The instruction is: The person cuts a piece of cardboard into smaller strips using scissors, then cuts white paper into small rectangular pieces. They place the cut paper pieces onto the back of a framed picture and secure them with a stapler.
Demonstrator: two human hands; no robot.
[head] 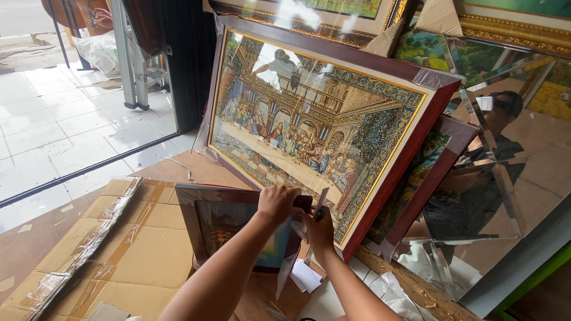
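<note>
Head view. The left hand (278, 204) is clenched over the top right corner of a small framed picture (229, 229), which stands upright on flattened cardboard (143, 249) on the floor, near centre. The right hand (320, 229) sits just beside it, fingers closed on a thin blade-like tool (322, 201) pointing upward; what kind of tool it is cannot be told. Loose clear wrap (286, 270) hangs from the frame's right edge, with white paper scraps (306, 276) lying below.

Directly behind, a large framed tapestry picture (309, 131) leans back against further frames, and tilted mirror panels (505, 178) stand to the right.

Risks, as judged:
- The two hands are touching or nearly so; a slip of the tool could cut the holding hand.
- The tool's tip is near the large picture's glazing; an upward jerk could scratch it.
- The small frame rests on its lower edge alone; a loosened grip could let it tip onto the floor.
- The leaning frames and mirrors behind could slide if knocked.
</note>
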